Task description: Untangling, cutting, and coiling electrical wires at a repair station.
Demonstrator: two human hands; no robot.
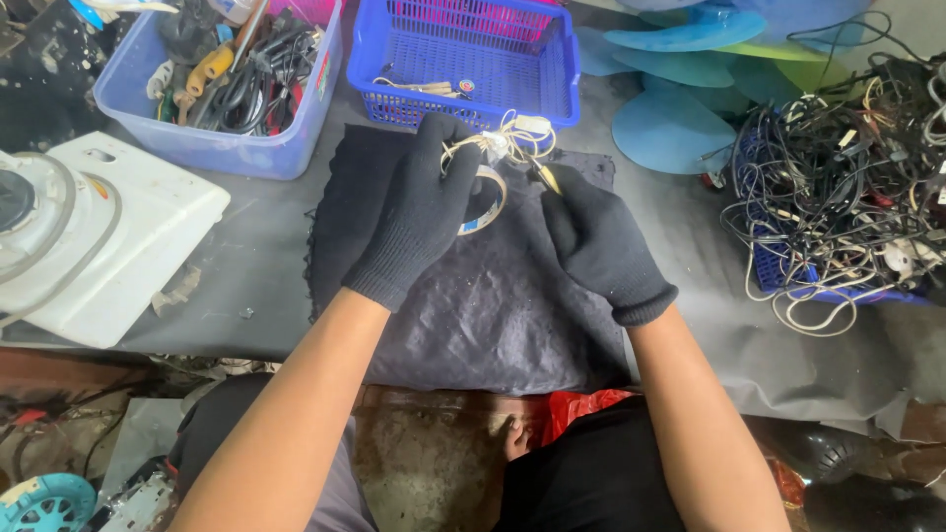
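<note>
Grey surface (266,266) carries a dark cloth (493,315). Above it, the gloved left hand (419,212) grips a small part with pale wires (507,138) and a tape roll (485,202). The right hand (596,246) pinches a thin yellow-tipped tool (545,177) beside the wires. A blue basket (473,59) sits behind, tangled cables (847,177) to the right.

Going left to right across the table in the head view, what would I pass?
White appliance → lilac tub of tools → left hand → tape roll → right hand → blue fan blades → tangle of cables.
</note>
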